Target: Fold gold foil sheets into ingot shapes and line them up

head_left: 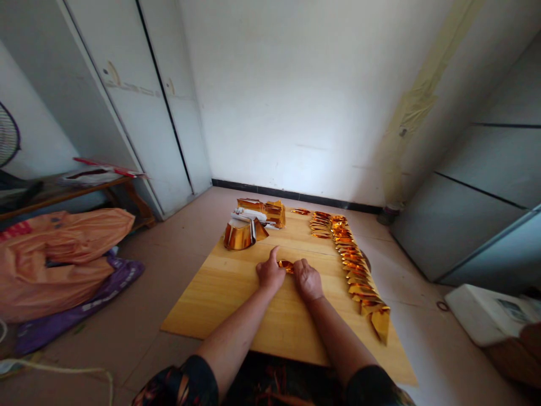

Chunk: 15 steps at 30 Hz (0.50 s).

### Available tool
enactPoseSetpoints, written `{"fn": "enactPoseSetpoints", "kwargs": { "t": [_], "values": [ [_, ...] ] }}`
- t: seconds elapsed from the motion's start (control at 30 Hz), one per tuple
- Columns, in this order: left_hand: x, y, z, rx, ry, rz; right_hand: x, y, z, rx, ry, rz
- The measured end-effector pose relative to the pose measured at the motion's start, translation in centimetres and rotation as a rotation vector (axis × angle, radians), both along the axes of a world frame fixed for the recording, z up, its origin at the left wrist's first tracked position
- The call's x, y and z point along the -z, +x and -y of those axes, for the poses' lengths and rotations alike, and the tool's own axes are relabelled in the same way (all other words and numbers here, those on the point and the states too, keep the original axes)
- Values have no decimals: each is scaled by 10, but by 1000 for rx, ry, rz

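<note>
A small piece of shiny gold foil paper (286,266) lies between my two hands over the middle of the wooden board. My left hand (270,273) grips its left end with curled fingers, the thumb pointing up. At the right end, my right hand (307,279) is closed on the same piece, its fingertips hidden. Folded gold foil pieces (353,262) overlap in a long row down the board's right side. Beside the row's far end is a smaller group of narrow folded pieces (321,224), and a single folded piece (300,211) lies left of that.
Stacks of gold foil sheets (240,234) with white backs stand at the board's far left. The wooden board (203,310) sits low over a tiled floor. Orange and purple bags (76,248) lie on the left, a white box (486,313) on the right. Cabinets and a wall surround the area.
</note>
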<state>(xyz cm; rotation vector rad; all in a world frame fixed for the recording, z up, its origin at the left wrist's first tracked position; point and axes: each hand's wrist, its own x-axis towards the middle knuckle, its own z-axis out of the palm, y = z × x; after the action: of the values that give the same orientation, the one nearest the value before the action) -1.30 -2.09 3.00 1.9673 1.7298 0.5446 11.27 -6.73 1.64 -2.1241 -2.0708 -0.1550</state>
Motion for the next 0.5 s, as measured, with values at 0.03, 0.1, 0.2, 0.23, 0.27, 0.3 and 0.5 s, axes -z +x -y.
{"fn": "enactPoseSetpoints", "kwargs": {
  "t": [0.03, 0.1, 0.2, 0.23, 0.27, 0.3, 0.5],
  "values": [
    [0, 0, 0, 2, -2, 3, -1, 0, 0, 1, -1, -1],
    [0, -1, 0, 7, -2, 5, -2, 0, 1, 1, -3, 0],
    [1, -2, 1, 15, 14, 6, -3, 0, 1, 2, 0, 1],
    [1, -3, 1, 19, 20, 10, -3, 0, 1, 3, 3, -1],
    [1, -3, 1, 25, 24, 17, -2, 0, 1, 4, 9, -5],
    [1, -3, 1, 33, 26, 27, -2, 0, 1, 4, 17, -9],
    [4, -4, 0, 34, 39, 95, 4, 2, -1, 5, 58, -13]
  ]
}}
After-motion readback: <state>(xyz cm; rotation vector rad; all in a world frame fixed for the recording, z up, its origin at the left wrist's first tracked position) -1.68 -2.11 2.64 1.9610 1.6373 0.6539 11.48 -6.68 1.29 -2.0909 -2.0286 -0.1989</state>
